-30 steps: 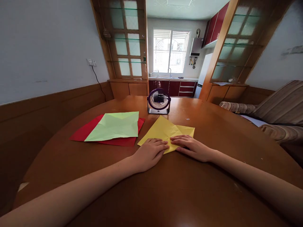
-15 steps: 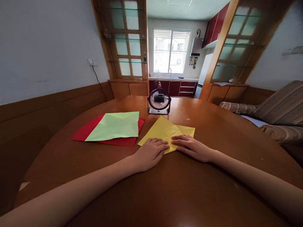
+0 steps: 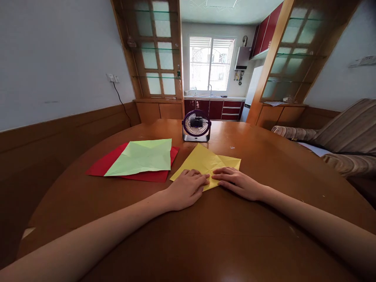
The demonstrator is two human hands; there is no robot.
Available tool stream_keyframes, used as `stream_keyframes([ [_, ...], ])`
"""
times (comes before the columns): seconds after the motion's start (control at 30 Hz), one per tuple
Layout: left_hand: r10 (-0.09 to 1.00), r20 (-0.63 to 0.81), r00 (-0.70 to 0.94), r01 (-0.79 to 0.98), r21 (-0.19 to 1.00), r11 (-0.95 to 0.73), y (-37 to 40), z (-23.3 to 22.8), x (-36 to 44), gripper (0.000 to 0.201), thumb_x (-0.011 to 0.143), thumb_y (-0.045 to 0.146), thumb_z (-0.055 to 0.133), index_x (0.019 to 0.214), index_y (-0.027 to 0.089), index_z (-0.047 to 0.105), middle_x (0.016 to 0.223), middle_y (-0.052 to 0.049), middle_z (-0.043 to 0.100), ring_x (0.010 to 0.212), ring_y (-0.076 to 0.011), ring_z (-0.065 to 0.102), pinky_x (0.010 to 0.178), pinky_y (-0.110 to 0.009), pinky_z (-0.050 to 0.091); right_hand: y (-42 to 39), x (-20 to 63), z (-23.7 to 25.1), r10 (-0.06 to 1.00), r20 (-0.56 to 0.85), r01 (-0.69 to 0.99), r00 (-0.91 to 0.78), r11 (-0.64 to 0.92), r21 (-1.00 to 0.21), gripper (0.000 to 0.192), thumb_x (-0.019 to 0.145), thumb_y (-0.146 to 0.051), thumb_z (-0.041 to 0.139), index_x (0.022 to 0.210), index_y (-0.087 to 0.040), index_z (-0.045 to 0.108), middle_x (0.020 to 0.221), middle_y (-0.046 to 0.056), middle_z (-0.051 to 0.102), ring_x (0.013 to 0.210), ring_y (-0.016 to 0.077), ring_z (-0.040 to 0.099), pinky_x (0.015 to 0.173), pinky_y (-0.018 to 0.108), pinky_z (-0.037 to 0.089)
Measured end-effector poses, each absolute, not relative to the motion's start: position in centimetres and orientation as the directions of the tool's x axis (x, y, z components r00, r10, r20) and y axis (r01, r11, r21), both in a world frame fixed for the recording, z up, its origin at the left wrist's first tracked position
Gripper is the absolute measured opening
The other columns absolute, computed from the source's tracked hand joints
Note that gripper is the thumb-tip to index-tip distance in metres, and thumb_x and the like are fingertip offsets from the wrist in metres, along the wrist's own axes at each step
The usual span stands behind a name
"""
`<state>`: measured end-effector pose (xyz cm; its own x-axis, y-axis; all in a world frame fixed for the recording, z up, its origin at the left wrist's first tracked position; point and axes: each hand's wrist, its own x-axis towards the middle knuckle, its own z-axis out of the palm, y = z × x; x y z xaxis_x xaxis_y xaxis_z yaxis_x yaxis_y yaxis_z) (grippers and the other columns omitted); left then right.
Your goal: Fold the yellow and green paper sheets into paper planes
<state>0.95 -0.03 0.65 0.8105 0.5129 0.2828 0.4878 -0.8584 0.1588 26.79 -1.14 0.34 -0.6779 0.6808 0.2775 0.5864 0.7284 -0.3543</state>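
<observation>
Risk: the yellow paper (image 3: 205,162) could slide on the glossy counter (image 3: 223,231) if either hand presses unevenly, skewing the crease; draught from the fan (image 3: 196,125) just behind it may lift the free corner. Left hand (image 3: 185,190) and right hand (image 3: 239,183) lie flat on its near edge, fingers together, fingertips almost meeting. Sheet partly folded, creased, just right of the green paper (image 3: 141,156) lying on red paper (image 3: 101,166).

Single head view, looking forward-down across table (image 3: 205,235), hands (image 3: 211,184) close.
</observation>
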Motion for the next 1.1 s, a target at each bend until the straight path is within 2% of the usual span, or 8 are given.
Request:
stream_keyframes([
  [0.2,0.544,0.256,0.799,0.499,0.223,-0.837,0.0,1.2,1.1,0.029,0.096,0.022,0.040,0.117,0.021,0.060,0.128,-0.005,0.062,0.114,-0.0254,0.052,0.097,-0.043,0.039,-1.2,26.7,0.4,0.685,0.283,0.583,-0.671,0.724,-0.369,0.038,0.101,-0.039,0.038,0.131,-0.026,0.057,0.133,0.009,0.056,0.122,0.0234,0.051,0.106,0.043,0.041],
  [0.37,0.604,0.229,0.764,0.547,0.267,-0.793,0.2,1.4,1.1,0.037,0.094,0.027,0.045,0.130,0.020,0.053,0.123,-0.010,0.062,0.115,-0.0265,0.052,0.099,-0.044,0.039,-1.2,26.8,0.3,0.683,0.283,0.582,-0.673,0.726,-0.367,0.039,0.101,-0.039,0.038,0.133,-0.026,0.056,0.134,0.009,0.055,0.123,0.0235,0.051,0.106,0.044,0.041],
  [0.47,0.627,0.202,0.753,0.561,0.302,-0.771,0.5,1.3,1.0,0.042,0.094,0.032,0.048,0.134,0.022,0.049,0.130,-0.009,0.058,0.119,-0.0270,0.049,0.102,-0.045,0.037,-1.2,26.8,0.4,0.690,0.270,0.595,-0.671,0.719,-0.358,0.039,0.101,-0.039,0.037,0.132,-0.025,0.057,0.134,0.010,0.055,0.123,0.0235,0.051,0.106,0.044,0.041],
  [0.57,0.613,0.185,0.768,0.540,0.328,-0.775,1.1,1.2,0.6,0.047,0.093,0.037,0.051,0.138,0.024,0.043,0.138,-0.007,0.053,0.122,-0.0273,0.047,0.104,-0.045,0.035,-1.3,26.7,0.4,0.687,0.275,0.594,-0.672,0.723,-0.352,0.038,0.101,-0.039,0.038,0.132,-0.026,0.057,0.134,0.009,0.055,0.122,0.0232,0.052,0.105,0.043,0.042],
  [0.67,0.578,0.178,0.796,0.497,0.351,-0.794,1.8,1.1,0.1,0.054,0.093,0.041,0.052,0.143,0.026,0.037,0.137,-0.006,0.054,0.122,-0.0274,0.047,0.104,-0.046,0.035,-1.3,26.7,0.4,0.681,0.290,0.591,-0.672,0.730,-0.344,0.038,0.101,-0.038,0.039,0.132,-0.026,0.057,0.133,0.009,0.056,0.122,0.0229,0.052,0.105,0.042,0.043],
  [0.8,0.546,0.165,0.821,0.463,0.365,-0.807,2.3,1.1,-0.4,0.054,0.092,0.042,0.052,0.143,0.029,0.038,0.141,-0.006,0.050,0.125,-0.0278,0.045,0.106,-0.046,0.032,-1.3,26.7,0.3,0.669,0.304,0.583,-0.678,0.741,-0.333,0.038,0.101,-0.036,0.040,0.133,-0.026,0.056,0.132,0.009,0.056,0.121,0.0229,0.053,0.104,0.043,0.044],
  [0.9,0.544,0.164,0.823,0.460,0.369,-0.808,2.5,0.9,-0.5,0.056,0.094,0.041,0.050,0.146,0.028,0.034,0.139,-0.007,0.052,0.124,-0.0272,0.045,0.105,-0.047,0.033,-1.3,26.7,0.3,0.668,0.302,0.582,-0.680,0.743,-0.330,0.038,0.101,-0.036,0.040,0.133,-0.025,0.056,0.132,0.010,0.056,0.122,0.0228,0.052,0.104,0.043,0.043],
  [1.1,0.562,0.146,0.814,0.478,0.381,-0.791,2.5,0.9,-0.4,0.044,0.099,0.040,0.040,0.142,0.029,0.043,0.142,-0.006,0.050,0.125,-0.0255,0.044,0.107,-0.046,0.031,-1.2,26.7,0.2,0.664,0.323,0.572,-0.675,0.747,-0.339,0.036,0.100,-0.036,0.041,0.130,-0.026,0.058,0.131,0.010,0.057,0.121,0.0225,0.053,0.103,0.042,0.045],
])
